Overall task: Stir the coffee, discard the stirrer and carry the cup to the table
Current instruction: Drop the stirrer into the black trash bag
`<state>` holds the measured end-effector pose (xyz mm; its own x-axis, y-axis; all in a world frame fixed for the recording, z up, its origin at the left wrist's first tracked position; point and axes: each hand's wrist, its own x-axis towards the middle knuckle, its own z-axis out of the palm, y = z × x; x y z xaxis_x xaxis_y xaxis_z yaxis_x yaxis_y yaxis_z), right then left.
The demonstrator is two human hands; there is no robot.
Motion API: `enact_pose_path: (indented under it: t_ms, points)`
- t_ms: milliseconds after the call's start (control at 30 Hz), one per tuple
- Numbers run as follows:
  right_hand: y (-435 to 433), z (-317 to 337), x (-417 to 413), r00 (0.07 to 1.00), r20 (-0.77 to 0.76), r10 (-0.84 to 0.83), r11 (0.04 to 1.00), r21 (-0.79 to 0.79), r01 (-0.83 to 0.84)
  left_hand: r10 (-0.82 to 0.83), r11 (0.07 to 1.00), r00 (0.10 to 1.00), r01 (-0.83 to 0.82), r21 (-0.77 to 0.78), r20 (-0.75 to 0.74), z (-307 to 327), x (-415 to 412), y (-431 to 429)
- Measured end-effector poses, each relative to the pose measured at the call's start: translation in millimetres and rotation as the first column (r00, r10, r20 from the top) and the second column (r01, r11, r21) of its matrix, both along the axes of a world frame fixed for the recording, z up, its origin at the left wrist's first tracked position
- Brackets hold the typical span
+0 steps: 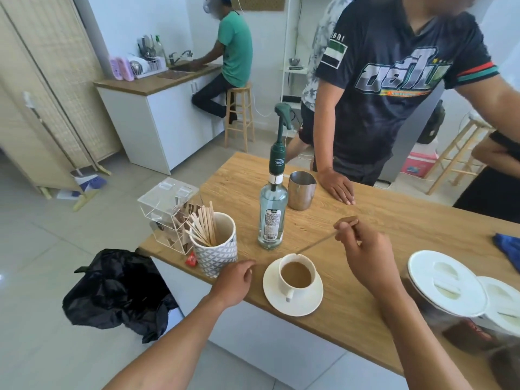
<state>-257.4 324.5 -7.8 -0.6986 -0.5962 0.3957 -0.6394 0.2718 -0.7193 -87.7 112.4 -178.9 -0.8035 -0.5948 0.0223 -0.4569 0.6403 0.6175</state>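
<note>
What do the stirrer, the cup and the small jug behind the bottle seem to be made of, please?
Stirrer: thin, pale and matte, looks like wood, as do the sticks in the patterned holder.
Cup: white and glossy with thick walls, probably glazed ceramic, matching its saucer.
Jug: grey with a brushed metallic sheen, likely stainless steel.

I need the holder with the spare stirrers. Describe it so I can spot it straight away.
Start at the wooden counter and go to its near left corner, by the black bin bag. There, left of the coffee cup and in front of the clear plastic box, stands a white mug. It alone has a grey triangle pattern and holds a bunch of wooden sticks.
</note>
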Motion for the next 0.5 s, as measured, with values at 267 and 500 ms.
enact_pose_path:
  t_ms: [267,500]
  points:
    - [-16,-23,17,0.889,0.456,-0.045,0.98,-0.154,0.128,0.077,0.972,0.997,-0.071,0.223,-0.02,13,38,5]
    - [-76,-21,79,0.723,0.681,0.114,0.937,-0.315,0.149,0.306,0.899,0.95,-0.266,0.349,-0.064,14,108,-36]
